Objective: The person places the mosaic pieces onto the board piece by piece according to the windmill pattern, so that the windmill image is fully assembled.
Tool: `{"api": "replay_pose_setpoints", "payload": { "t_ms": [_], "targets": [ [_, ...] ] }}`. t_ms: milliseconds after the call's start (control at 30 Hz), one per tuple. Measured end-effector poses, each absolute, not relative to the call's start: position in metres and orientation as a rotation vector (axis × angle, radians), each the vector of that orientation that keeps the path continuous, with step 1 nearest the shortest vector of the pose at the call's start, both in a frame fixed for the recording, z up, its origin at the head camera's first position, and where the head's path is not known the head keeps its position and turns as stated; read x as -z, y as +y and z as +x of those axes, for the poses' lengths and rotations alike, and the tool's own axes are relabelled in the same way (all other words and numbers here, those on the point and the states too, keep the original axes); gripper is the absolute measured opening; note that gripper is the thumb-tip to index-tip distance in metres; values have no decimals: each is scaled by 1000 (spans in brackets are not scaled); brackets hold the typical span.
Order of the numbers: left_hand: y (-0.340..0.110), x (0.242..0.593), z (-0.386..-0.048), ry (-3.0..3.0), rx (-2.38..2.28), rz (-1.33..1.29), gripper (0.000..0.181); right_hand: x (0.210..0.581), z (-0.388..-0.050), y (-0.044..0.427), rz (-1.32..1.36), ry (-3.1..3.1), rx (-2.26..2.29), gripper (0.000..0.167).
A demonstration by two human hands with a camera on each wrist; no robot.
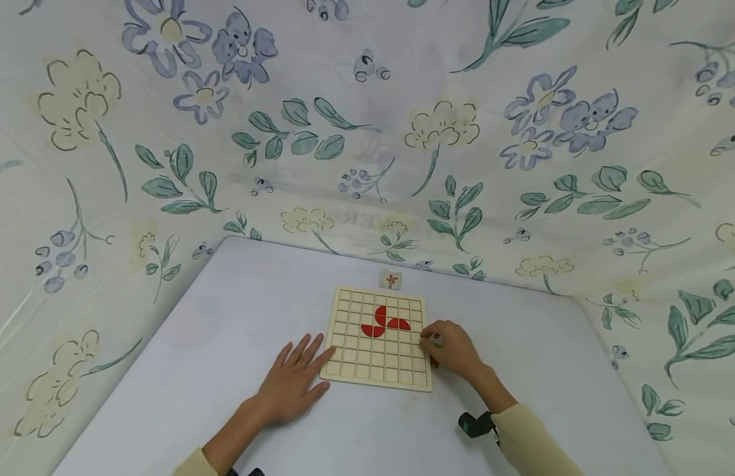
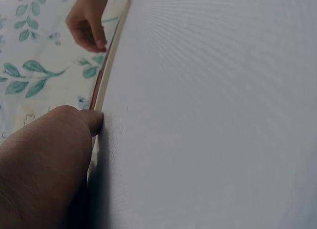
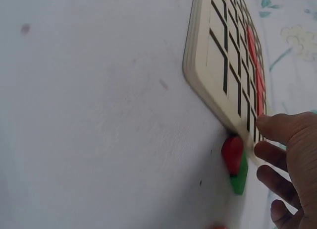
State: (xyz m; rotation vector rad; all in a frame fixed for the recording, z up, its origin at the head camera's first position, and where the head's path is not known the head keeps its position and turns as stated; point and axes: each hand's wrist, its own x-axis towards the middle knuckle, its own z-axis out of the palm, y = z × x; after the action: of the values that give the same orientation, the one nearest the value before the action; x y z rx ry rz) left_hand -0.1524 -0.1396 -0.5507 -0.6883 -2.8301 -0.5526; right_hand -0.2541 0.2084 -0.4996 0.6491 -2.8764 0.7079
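"Board [image 1: 373, 370] on the white table [image 1: 254, 277], I see. What's on it?"

"Lines that mark out squares, and three red half-circles [image 1: 398, 324] arranged like a pinwheel. One sits towards the back, one to the right, one lower and to the left."

"And the left hand [image 1: 290, 390]?"

"Palm down by the board's left side, fingers spread well apart. The index finger touches the edge, and the thumb points to just beside the front left corner."

"What about the right?"

"That right hand [image 1: 453, 347] is at the opposite edge, fingers bent, tips by the rim. I can't tell whether they're clamped on anything. From the head there's a small greenish patch [image 1: 437, 340] between thumb and fingers, but the right wrist view shows the fingers a little apart from one another."

"Anything near it?"

"Yes, a red piece [image 3: 232, 154] and a green piece [image 3: 240, 177], together on the table next to the board's right edge. I can't say if they touch the board."

"And at the back?"

"A small card [image 1: 390, 279] lies just past the board's far edge, showing a red pinwheel. Behind the table hangs a pale cloth [image 1: 344, 225] with blue and cream flowers and green leaves."
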Motion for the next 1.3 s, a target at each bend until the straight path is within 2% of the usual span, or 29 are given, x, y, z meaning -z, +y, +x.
{"api": "replay_pose_setpoints", "payload": {
  "t_ms": [1000, 1300],
  "targets": [
    [-139, 545, -151, -2841, 580, -689, 60, 511, -245, 273, 459, -2937, -593, 12],
    [-140, 551, -152, -2819, 578, -679, 60, 505, -236, 285, 322, -2975, -543, 19]
  ]
}}
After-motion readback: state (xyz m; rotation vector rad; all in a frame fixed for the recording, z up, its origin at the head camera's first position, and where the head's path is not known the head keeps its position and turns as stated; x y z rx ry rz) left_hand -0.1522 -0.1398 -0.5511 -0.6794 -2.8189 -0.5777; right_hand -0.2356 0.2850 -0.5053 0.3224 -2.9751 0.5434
